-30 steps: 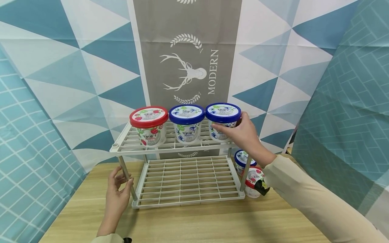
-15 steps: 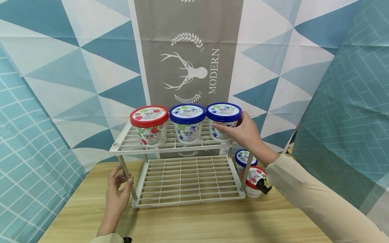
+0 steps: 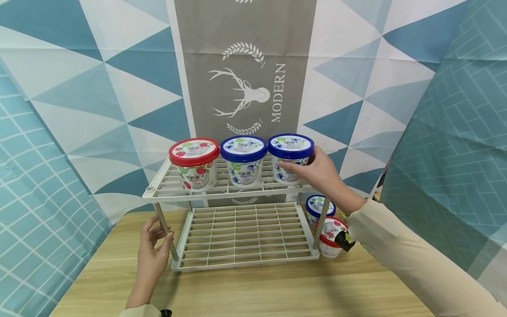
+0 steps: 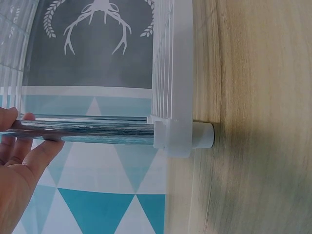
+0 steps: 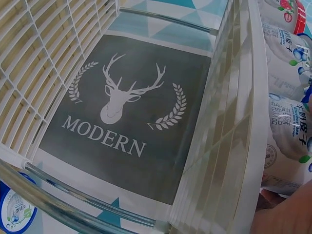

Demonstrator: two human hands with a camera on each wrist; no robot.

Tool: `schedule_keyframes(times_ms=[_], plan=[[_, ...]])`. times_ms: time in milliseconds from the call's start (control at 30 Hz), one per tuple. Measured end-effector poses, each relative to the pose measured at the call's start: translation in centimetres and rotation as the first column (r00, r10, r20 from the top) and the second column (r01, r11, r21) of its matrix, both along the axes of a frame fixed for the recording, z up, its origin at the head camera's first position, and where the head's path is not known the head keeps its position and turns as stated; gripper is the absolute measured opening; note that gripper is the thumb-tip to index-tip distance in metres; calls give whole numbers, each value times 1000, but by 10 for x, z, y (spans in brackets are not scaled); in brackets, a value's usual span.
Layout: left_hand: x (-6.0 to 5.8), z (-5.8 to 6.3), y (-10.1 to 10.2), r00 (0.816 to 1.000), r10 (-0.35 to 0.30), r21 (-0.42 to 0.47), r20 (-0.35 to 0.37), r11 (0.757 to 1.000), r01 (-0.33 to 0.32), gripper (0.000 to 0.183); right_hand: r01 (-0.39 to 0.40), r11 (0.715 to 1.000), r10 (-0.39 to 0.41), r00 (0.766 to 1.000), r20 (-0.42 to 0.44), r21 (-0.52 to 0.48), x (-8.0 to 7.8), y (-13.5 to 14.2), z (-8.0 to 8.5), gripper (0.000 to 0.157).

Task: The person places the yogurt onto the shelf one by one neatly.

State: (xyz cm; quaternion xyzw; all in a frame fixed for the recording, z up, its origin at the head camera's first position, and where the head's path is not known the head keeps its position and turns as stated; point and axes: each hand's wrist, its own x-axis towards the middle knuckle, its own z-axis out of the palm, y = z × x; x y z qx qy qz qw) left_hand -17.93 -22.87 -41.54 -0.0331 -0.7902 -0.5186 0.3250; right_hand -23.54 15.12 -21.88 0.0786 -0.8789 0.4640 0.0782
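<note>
One wooden table (image 3: pixel 245 293), patterned cloth (image 3: pixel 293 39) behind; left hand (image 3: pixel 152 253) holds a rack post (image 4: pixel 112 132), right hand (image 3: pixel 320 172) a tub (image 3: pixel 290 152).

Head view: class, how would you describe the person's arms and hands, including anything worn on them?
The right hand and left hand are bare, without gloves. The right sleeve is long, plain beige and softly creased; only the end of the matching left sleeve shows. A small black piece juts out by the right cuff, another by the left.
</note>
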Motion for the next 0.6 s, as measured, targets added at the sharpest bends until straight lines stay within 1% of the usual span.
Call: schedule_keyframes(times_ms=[200, 400, 600], plan=[[0, 0, 0, 1000, 3, -3, 4, 1000, -3, 61, -10, 1000, 10, 1000, 15, 22, 2, 1, 1, 101], [0, 0, 0, 1000, -1, -4, 9, 1000, 1, 61, 22, 999, -23, 999, 34, 28, 6, 6, 0, 99], [1, 1, 0, 1000, 5, -6, 11, 1000, -5, 61, 35, 999, -35, 999, -11, 15, 12, 12, -2, 95]])
